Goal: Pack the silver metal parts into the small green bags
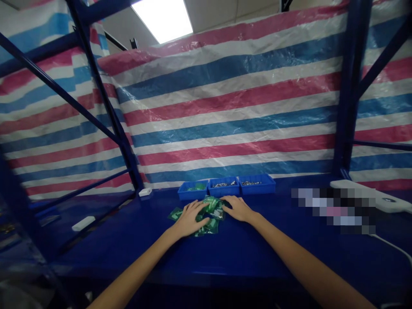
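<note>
A loose pile of small green plastic packets [210, 225] lies on the blue tabletop in front of me. My left hand [192, 219] rests over the pile's left side, its fingers stretched out and the thumb apart. At the right edge is my right hand [237, 208], fingers reaching toward the packets with the thumb spread below them. Neither hand is visibly closed around a packet. Just behind the pile stands a blue bin [185, 194] with green packets inside. Two more blue bins, a middle one [223, 192] and a right one [257, 189], hold small metal-looking parts.
Blue rack posts [349, 98] and braces frame the blue table [206, 262], with a striped sheet [231, 107] behind. White objects [145, 192] [83, 223] lie at the left. A white device [380, 197], a cable and a blurred-out item are at the right.
</note>
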`<state>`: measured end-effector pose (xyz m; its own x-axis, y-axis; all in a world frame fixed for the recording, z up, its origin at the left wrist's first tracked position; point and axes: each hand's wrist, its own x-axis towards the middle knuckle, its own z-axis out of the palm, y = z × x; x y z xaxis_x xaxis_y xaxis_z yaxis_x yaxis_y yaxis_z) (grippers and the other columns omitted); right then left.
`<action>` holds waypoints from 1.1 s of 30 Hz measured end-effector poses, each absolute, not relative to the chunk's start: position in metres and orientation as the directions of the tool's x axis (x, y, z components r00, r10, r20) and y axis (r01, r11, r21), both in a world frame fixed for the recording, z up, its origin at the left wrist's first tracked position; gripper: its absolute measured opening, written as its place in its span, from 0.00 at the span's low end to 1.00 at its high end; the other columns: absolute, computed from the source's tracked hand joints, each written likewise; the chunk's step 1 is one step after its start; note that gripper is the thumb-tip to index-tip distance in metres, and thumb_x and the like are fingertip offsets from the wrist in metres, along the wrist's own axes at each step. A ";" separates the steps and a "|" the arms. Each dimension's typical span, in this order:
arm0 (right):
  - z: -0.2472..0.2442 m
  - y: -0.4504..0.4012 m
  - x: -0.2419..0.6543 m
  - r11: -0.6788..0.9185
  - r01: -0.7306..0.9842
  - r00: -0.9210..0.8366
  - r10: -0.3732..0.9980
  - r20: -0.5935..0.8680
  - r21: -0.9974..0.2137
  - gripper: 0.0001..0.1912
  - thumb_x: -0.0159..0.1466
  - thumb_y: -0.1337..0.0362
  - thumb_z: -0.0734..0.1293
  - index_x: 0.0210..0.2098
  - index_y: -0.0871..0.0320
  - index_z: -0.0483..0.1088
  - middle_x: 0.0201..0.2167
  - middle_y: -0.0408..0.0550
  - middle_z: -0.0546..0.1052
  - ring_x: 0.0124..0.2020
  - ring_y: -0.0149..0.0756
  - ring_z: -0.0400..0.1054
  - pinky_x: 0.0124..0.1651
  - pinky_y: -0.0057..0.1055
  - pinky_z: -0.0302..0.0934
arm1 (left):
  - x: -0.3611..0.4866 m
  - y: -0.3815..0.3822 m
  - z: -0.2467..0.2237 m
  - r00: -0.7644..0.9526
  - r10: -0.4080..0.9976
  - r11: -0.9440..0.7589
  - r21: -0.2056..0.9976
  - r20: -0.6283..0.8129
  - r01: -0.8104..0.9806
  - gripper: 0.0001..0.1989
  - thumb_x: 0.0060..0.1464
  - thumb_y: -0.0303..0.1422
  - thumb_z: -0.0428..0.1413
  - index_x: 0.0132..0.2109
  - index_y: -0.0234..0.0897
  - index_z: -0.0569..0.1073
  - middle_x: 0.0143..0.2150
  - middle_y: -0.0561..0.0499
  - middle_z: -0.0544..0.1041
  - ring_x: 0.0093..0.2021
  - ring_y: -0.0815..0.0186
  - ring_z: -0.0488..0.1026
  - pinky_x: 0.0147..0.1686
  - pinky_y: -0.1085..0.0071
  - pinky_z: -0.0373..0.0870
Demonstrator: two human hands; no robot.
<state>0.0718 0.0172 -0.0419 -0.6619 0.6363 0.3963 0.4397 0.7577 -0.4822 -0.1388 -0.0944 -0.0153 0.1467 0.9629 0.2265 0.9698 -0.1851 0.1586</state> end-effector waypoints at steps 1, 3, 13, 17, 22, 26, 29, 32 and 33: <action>-0.043 0.018 0.072 0.753 0.445 -0.663 0.641 0.388 -0.484 0.19 0.62 0.57 0.57 0.52 0.52 0.65 0.53 0.49 0.69 0.54 0.43 0.59 0.55 0.44 0.48 | -0.136 -0.091 -0.011 0.161 0.953 -0.200 0.136 0.255 0.970 0.26 0.53 0.52 0.45 0.57 0.51 0.63 0.62 0.50 0.61 0.63 0.52 0.51 0.59 0.49 0.47; -0.043 0.019 0.072 0.741 0.474 -0.645 0.660 0.386 -0.475 0.18 0.63 0.56 0.56 0.49 0.52 0.67 0.50 0.50 0.70 0.53 0.43 0.60 0.54 0.44 0.50 | -0.130 -0.084 -0.001 0.177 0.930 -0.224 0.115 0.323 0.968 0.22 0.54 0.50 0.45 0.53 0.50 0.68 0.60 0.51 0.63 0.62 0.53 0.54 0.58 0.50 0.49; -0.047 0.034 0.073 0.686 0.533 -0.551 0.725 0.413 -0.495 0.24 0.55 0.58 0.67 0.50 0.55 0.66 0.44 0.52 0.71 0.48 0.43 0.64 0.49 0.40 0.56 | -0.074 -0.024 0.011 0.101 0.807 -0.269 0.211 0.582 0.940 0.09 0.55 0.34 0.48 0.39 0.42 0.73 0.43 0.51 0.73 0.47 0.60 0.66 0.48 0.59 0.58; -0.050 0.045 0.071 0.663 0.399 -0.429 0.746 0.510 -0.634 0.24 0.49 0.66 0.69 0.47 0.57 0.67 0.43 0.50 0.71 0.41 0.37 0.68 0.44 0.34 0.61 | -0.067 -0.004 0.002 -0.005 0.772 -0.282 0.349 0.636 0.894 0.09 0.55 0.35 0.49 0.39 0.42 0.72 0.42 0.51 0.74 0.47 0.61 0.67 0.49 0.59 0.58; -0.042 0.050 0.068 0.522 0.046 -0.216 0.838 0.502 -0.852 0.17 0.51 0.66 0.66 0.41 0.59 0.70 0.35 0.48 0.74 0.29 0.33 0.70 0.36 0.32 0.67 | -0.078 0.000 -0.014 -0.099 0.811 -0.300 0.555 0.577 0.776 0.18 0.52 0.41 0.53 0.50 0.41 0.68 0.45 0.50 0.74 0.46 0.62 0.68 0.49 0.60 0.60; -0.031 0.044 0.066 0.364 -0.221 -0.175 0.898 0.404 -0.905 0.20 0.48 0.59 0.69 0.40 0.58 0.70 0.34 0.48 0.77 0.33 0.36 0.72 0.38 0.34 0.68 | -0.081 -0.005 -0.017 -0.109 0.852 -0.338 0.696 0.513 0.633 0.17 0.50 0.42 0.54 0.42 0.35 0.72 0.31 0.51 0.75 0.35 0.64 0.71 0.40 0.67 0.65; -0.027 0.040 0.066 0.322 -0.278 -0.189 0.905 0.380 -0.905 0.21 0.47 0.58 0.70 0.40 0.58 0.70 0.35 0.48 0.77 0.35 0.37 0.72 0.40 0.36 0.68 | -0.078 -0.009 -0.012 -0.154 0.805 -0.393 0.708 0.574 0.587 0.13 0.47 0.41 0.56 0.31 0.35 0.73 0.28 0.52 0.75 0.32 0.65 0.71 0.36 0.69 0.66; -0.024 0.036 0.068 0.414 -0.260 -0.208 0.858 0.469 -0.872 0.17 0.46 0.60 0.71 0.36 0.58 0.72 0.34 0.47 0.78 0.36 0.38 0.72 0.44 0.38 0.65 | -0.073 -0.013 -0.008 -0.187 0.766 -0.433 0.709 0.615 0.557 0.10 0.47 0.39 0.57 0.31 0.36 0.73 0.30 0.51 0.76 0.34 0.64 0.72 0.37 0.69 0.67; -0.024 0.035 0.069 0.472 -0.233 -0.207 0.830 0.518 -0.850 0.14 0.47 0.61 0.70 0.34 0.58 0.72 0.34 0.47 0.78 0.37 0.38 0.72 0.46 0.38 0.64 | -0.073 -0.015 -0.007 -0.184 0.758 -0.446 0.704 0.625 0.553 0.09 0.47 0.38 0.57 0.31 0.36 0.73 0.32 0.50 0.77 0.35 0.64 0.73 0.38 0.68 0.67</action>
